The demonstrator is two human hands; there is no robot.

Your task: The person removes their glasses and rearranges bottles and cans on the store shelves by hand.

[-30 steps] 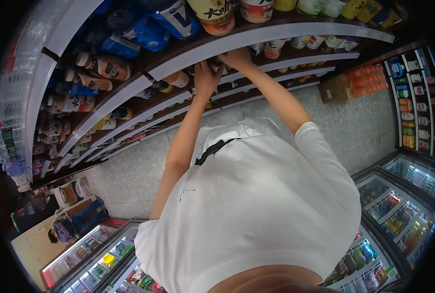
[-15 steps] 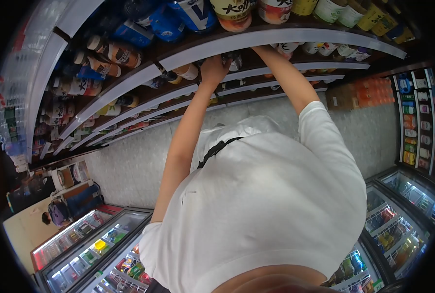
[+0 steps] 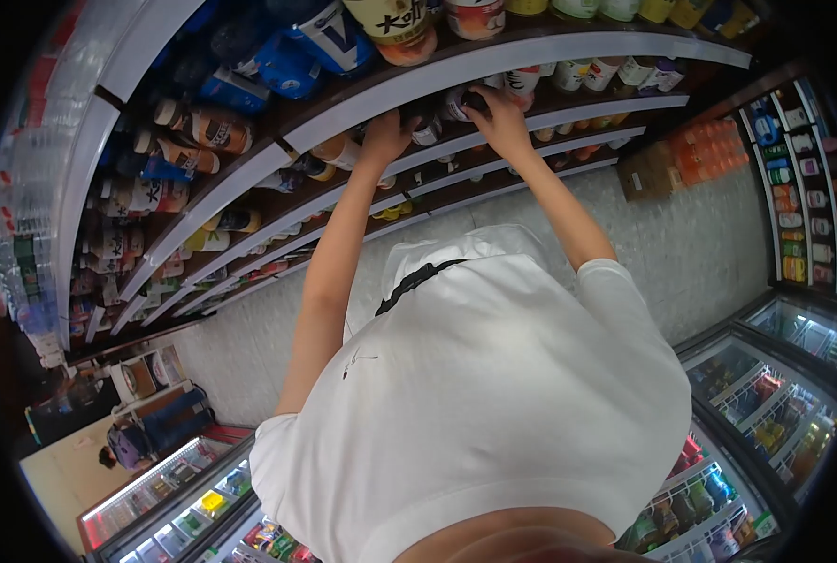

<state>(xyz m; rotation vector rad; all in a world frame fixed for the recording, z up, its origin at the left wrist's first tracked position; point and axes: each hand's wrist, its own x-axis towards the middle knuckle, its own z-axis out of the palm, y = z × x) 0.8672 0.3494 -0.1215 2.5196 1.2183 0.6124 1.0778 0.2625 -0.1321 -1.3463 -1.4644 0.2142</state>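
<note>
Between shelves (image 3: 383, 98), the right hand (image 3: 505, 126) grips a dark-topped bottle (image 3: 476, 99); whether the left hand (image 3: 385, 141) grips is unclear.

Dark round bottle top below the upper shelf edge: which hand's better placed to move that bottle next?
Probably your right hand: it appears to grasp the dark round bottle top, while your left hand is farther off to the left.
</note>
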